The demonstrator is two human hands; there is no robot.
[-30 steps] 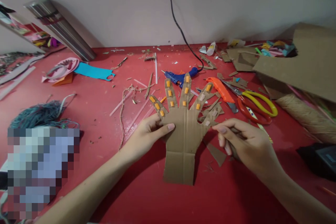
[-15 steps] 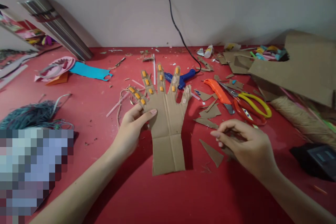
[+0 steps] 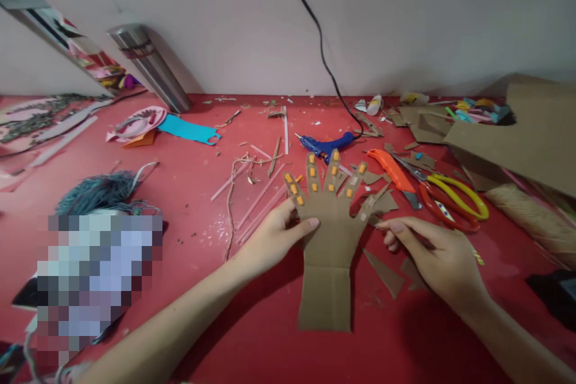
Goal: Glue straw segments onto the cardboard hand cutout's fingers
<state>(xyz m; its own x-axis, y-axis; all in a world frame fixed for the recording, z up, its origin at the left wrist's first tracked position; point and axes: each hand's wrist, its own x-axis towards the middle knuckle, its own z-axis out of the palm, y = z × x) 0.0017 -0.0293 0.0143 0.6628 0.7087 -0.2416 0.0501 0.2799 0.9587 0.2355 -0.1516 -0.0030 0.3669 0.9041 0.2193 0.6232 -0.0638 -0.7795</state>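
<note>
Left grip (image 3: 270,240): closed on the cardboard hand (image 3: 330,240), thumb on its face, the other fingers mostly hidden behind.
Cardboard hand: between our two grips, fingers spread and pointing away from us, above the table (image 3: 252,348).
Orange pieces (image 3: 313,171): eleven are on; we count three on each of the three fingers nearest the left grip, and two on the fourth.
Pale patches (image 3: 363,216): one sits mid-way along the fourth finger, two on the finger nearest the right grip (we cannot tell what they are); those three spots have no orange.
Right grip (image 3: 438,255): thumb and index brought together just beside the cardboard hand; whether they pinch anything small, we cannot tell.
Triangular scrap (image 3: 384,275): on the table, near the right grip, on its left.
Glue gun (image 3: 332,145): beyond both grips, past the cardboard fingertips.
Orange cutter (image 3: 392,171): beyond the right grip.
String (image 3: 229,210): beyond the left grip, to its left.
</note>
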